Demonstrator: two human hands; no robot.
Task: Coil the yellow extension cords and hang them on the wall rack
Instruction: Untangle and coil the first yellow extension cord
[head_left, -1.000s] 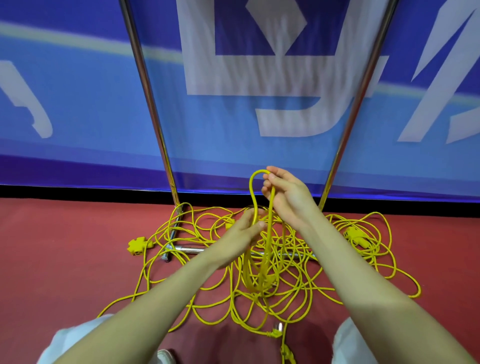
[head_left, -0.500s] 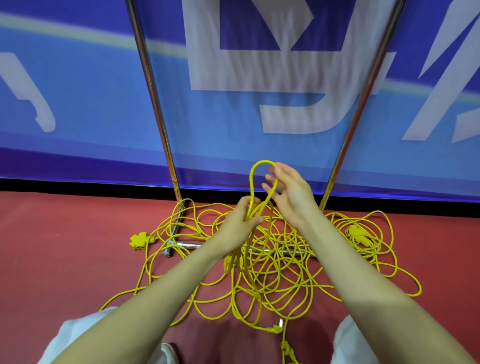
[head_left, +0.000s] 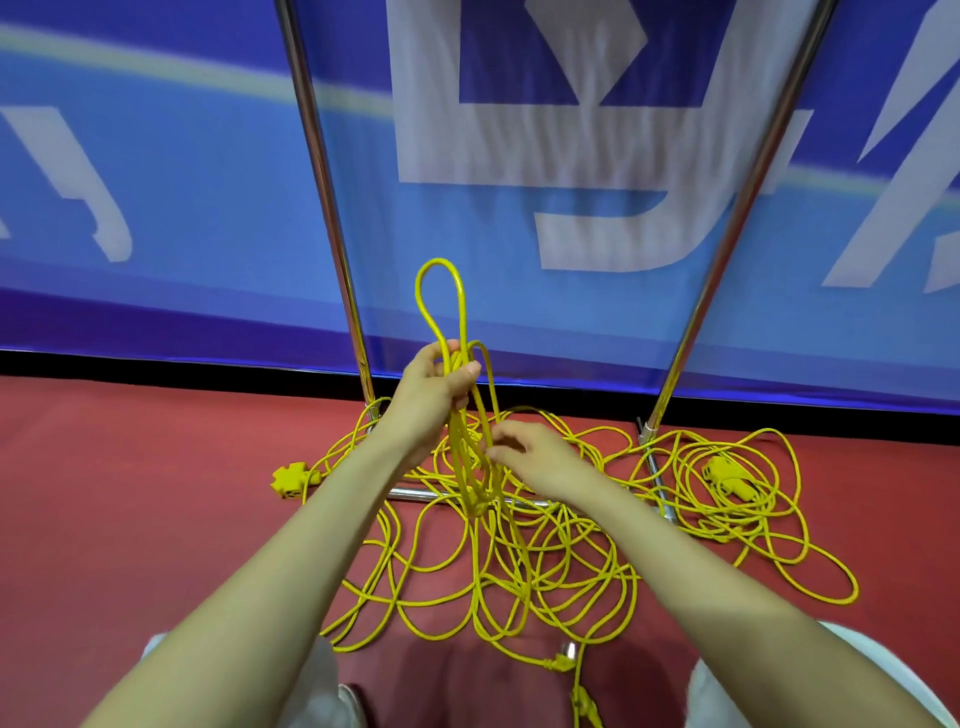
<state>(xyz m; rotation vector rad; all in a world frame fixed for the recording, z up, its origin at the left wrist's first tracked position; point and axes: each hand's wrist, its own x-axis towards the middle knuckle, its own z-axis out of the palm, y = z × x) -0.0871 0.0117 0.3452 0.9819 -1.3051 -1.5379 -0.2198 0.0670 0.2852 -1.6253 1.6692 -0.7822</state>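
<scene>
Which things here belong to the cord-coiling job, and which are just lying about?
Job:
- yellow extension cords, mostly tangled on the floor
- left hand, gripping the gathered loops
- right hand, at the hanging strands
- yellow socket block on a cord end
- chrome frame, possibly the rack

Background:
- blue banner
- red floor

A person's left hand (head_left: 431, 397) grips a gathered bundle of thin yellow extension cords (head_left: 462, 457), with one tall loop (head_left: 439, 262) standing above the fist. The right hand (head_left: 535, 460), lower and just beside the hanging strands, pinches one of them. The rest lies tangled on the red floor (head_left: 130, 519) around the foot of a chrome metal rack (head_left: 324, 197). A yellow socket block (head_left: 289, 480) sits at the tangle's left edge, before a blue banner with white lettering (head_left: 182, 182).
</scene>
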